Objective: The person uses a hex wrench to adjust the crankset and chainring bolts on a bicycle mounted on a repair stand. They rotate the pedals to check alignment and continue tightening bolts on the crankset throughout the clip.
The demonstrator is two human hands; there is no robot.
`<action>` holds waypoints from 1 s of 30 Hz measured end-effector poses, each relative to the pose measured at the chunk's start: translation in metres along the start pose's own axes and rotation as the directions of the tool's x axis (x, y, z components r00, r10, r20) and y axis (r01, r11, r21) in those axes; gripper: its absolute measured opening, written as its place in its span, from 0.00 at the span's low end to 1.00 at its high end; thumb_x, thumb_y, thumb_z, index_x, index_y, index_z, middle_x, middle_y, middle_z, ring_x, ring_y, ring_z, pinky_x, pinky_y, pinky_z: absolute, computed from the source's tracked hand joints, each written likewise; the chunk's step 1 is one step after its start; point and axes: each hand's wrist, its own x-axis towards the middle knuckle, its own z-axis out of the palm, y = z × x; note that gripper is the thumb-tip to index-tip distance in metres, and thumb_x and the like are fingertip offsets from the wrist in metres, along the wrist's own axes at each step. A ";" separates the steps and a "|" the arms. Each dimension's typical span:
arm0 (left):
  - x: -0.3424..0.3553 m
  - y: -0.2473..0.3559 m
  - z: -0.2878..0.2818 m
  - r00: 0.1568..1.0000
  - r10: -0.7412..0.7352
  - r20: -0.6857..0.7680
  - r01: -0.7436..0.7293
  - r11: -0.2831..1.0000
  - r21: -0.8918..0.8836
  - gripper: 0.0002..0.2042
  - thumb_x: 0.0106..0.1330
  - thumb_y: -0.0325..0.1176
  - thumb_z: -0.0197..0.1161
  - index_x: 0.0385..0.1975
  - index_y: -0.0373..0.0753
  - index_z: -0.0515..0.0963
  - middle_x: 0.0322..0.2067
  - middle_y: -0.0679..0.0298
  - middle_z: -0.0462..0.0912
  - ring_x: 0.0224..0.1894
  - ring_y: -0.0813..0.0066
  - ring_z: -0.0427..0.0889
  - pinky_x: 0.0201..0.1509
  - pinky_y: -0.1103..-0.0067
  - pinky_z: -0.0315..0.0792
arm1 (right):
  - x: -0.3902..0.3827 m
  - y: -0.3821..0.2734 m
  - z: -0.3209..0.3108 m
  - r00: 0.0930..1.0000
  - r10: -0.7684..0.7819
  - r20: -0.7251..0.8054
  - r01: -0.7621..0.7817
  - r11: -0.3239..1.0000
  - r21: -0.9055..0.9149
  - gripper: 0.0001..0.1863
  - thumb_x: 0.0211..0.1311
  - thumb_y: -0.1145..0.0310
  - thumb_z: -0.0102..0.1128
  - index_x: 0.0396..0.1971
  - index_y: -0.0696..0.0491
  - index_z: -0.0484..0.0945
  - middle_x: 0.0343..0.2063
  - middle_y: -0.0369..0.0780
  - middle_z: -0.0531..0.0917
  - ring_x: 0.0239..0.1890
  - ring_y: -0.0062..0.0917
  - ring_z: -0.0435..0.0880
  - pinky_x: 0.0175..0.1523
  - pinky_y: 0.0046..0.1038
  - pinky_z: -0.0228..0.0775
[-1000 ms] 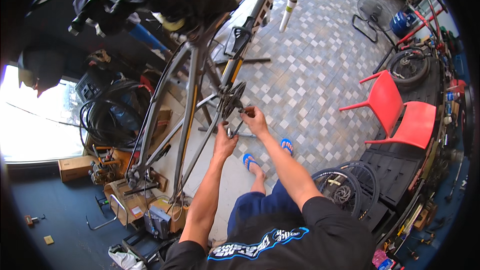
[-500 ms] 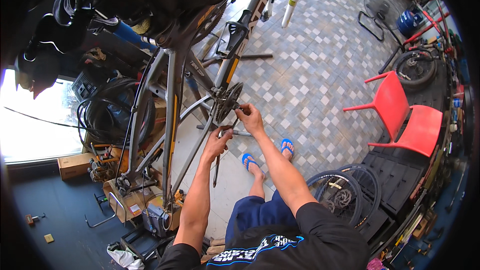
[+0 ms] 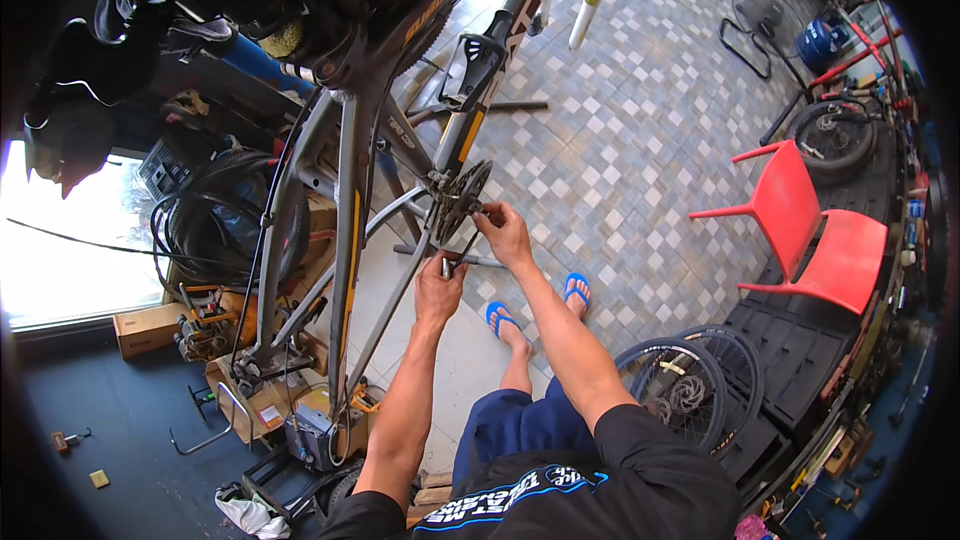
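Note:
A grey and black bicycle frame [image 3: 350,200] stands in front of me, raised off the floor, its chainring [image 3: 465,195] facing my hands. My right hand [image 3: 505,237] is closed in a pinch at the middle of the chainring; what its fingertips grip is too small to make out. Below and to the left, my left hand [image 3: 438,292] is closed round a slim metal tool [image 3: 446,267], its silver end showing above the fingers. A thin dark rod [image 3: 465,248] runs between the two hands. The tool's exact kind is hidden by the fingers.
A red chair [image 3: 785,205] and loose bicycle wheels [image 3: 675,390] are on my right, a floor fan [image 3: 765,15] farther off. Left of the frame lie coiled tyres [image 3: 225,215], a cardboard box [image 3: 148,330] and a grey toolbox-like unit [image 3: 318,440]. A dark stand leg [image 3: 510,107] crosses the tiled floor.
My left hand has turned and shifted slightly right; the long tool end that hung below it no longer shows. My right hand has stayed at the chainring.

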 end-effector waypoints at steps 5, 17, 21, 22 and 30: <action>-0.003 -0.004 0.002 0.993 0.088 -0.075 -0.087 0.996 0.007 0.09 0.62 0.33 0.71 0.37 0.38 0.82 0.32 0.54 0.82 0.38 0.49 0.82 0.43 0.62 0.74 | -0.005 -0.006 0.006 1.000 -0.006 -0.025 0.010 0.986 0.164 0.14 0.61 0.68 0.71 0.42 0.60 0.81 0.25 0.36 0.85 0.28 0.16 0.82 0.36 0.23 0.73; 0.002 -0.003 0.005 0.994 0.089 -0.058 -0.089 0.996 -0.004 0.09 0.62 0.33 0.72 0.37 0.37 0.82 0.32 0.54 0.81 0.36 0.51 0.80 0.42 0.62 0.72 | 0.005 0.002 0.002 1.000 0.010 -0.021 -0.009 0.999 0.045 0.15 0.59 0.65 0.72 0.40 0.60 0.82 0.24 0.37 0.85 0.26 0.17 0.80 0.33 0.25 0.71; 0.001 -0.006 0.004 0.993 0.098 -0.060 -0.098 0.995 -0.004 0.09 0.62 0.33 0.72 0.37 0.37 0.81 0.31 0.54 0.80 0.35 0.52 0.80 0.41 0.62 0.72 | 0.000 -0.009 0.000 1.000 0.006 -0.026 -0.006 1.000 -0.004 0.16 0.59 0.63 0.72 0.40 0.60 0.82 0.24 0.38 0.85 0.26 0.17 0.80 0.33 0.27 0.71; 0.002 -0.006 0.004 0.994 0.098 -0.058 -0.098 0.995 -0.005 0.09 0.62 0.33 0.72 0.37 0.37 0.81 0.31 0.54 0.81 0.35 0.52 0.80 0.41 0.62 0.72 | -0.001 -0.011 -0.001 1.000 0.008 -0.023 -0.009 1.000 -0.013 0.16 0.60 0.63 0.72 0.40 0.60 0.82 0.23 0.38 0.85 0.25 0.17 0.80 0.32 0.27 0.70; 0.002 -0.004 0.003 0.994 0.097 -0.054 -0.096 0.995 0.028 0.09 0.62 0.32 0.72 0.36 0.37 0.80 0.33 0.53 0.81 0.39 0.49 0.81 0.43 0.61 0.73 | 0.002 -0.012 -0.005 1.000 -0.004 0.005 0.004 1.000 -0.013 0.17 0.61 0.61 0.71 0.40 0.60 0.83 0.20 0.37 0.83 0.23 0.17 0.78 0.31 0.26 0.68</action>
